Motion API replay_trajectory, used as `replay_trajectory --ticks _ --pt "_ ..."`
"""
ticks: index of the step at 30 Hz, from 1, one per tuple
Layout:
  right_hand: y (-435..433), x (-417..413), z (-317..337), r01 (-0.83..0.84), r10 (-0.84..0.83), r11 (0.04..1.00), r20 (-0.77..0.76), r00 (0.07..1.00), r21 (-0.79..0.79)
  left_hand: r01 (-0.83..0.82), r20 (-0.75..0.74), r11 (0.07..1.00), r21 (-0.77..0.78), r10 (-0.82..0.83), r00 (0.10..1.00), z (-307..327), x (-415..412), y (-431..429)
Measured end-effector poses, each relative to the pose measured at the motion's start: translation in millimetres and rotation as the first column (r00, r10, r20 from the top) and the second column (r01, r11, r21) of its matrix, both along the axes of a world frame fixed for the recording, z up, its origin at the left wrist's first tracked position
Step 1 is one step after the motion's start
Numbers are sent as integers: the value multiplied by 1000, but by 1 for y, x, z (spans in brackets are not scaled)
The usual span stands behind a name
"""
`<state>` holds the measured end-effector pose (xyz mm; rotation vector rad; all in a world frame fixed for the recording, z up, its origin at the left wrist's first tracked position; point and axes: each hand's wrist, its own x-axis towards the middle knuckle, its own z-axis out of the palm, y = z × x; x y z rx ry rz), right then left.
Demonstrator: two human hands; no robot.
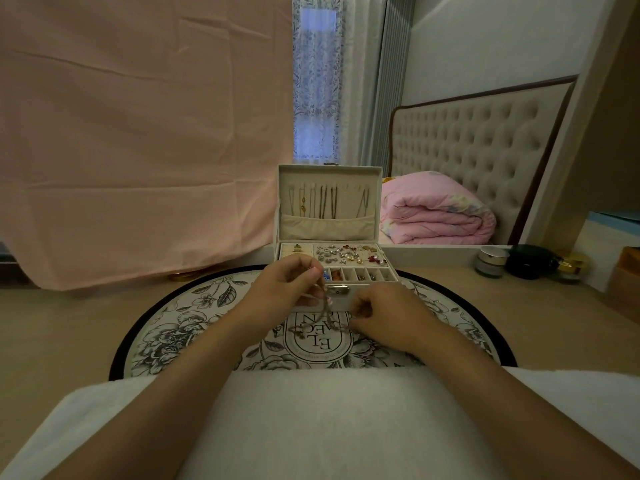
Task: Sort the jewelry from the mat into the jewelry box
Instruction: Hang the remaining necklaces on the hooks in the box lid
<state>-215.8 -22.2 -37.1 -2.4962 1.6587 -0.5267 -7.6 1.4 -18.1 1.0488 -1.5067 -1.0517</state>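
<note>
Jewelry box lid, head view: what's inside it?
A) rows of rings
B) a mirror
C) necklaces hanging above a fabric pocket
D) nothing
C: the open lid of the jewelry box stands upright, with thin necklaces hanging down its lining into a fabric pocket; no mirror or rings show there.
</note>
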Motion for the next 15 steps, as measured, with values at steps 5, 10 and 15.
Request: replay_trajectory --ticks 5,10,15 --pt "7 21 5 -235 91 956 582 808 177 13 -58 1000 -23 -14 998 3 -4 1" --pt "11 24 13 -315 13 918 775 632 241 -78 -125 997 -29 74 989 4 -1 0" --pt "12 30 6 -425 -85 845 867 492 324 -36 -251 998 43 46 967 5 -1 2"
